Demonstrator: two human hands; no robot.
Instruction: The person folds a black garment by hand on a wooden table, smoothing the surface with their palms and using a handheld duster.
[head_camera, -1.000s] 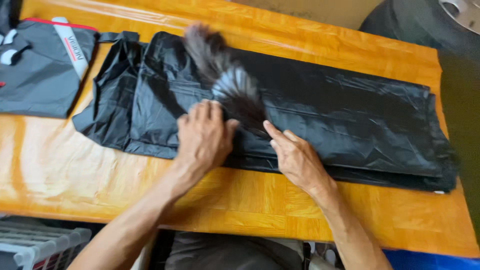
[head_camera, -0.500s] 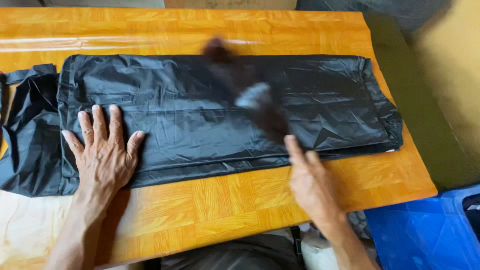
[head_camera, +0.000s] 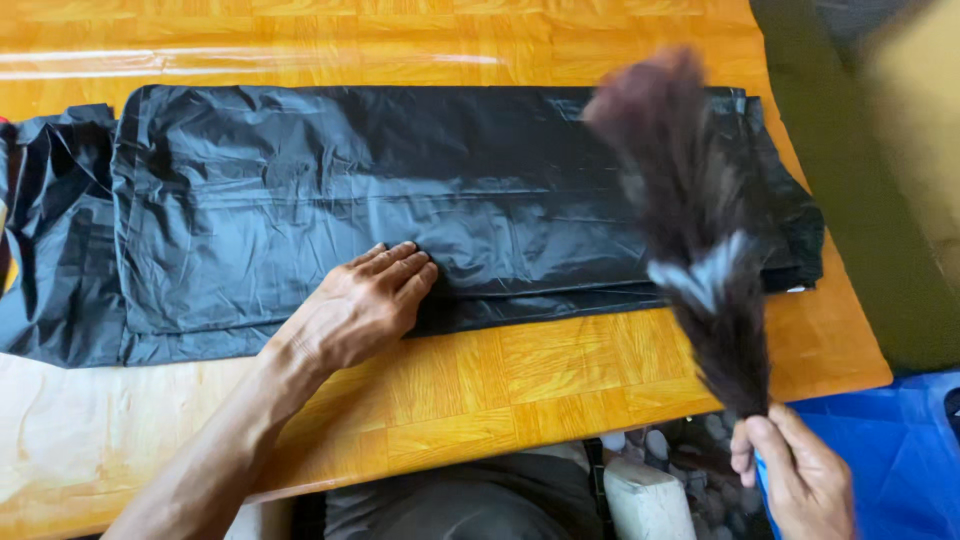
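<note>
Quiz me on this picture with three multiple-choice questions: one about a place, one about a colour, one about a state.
1. Where does the left hand rest?
A. on the near edge of the plastic sheet
B. on the blue bin
C. in the air

2. What colour is the plastic sheet?
A. white
B. black
C. red

3. What is the right hand doing?
A. lying flat and open
B. gripping the feather duster by its handle
C. holding scissors

Answers: 1 A, its palm lies flat there on the wooden table. 2 B, glossy black throughout. 3 B, fingers are closed below the feathers.
</note>
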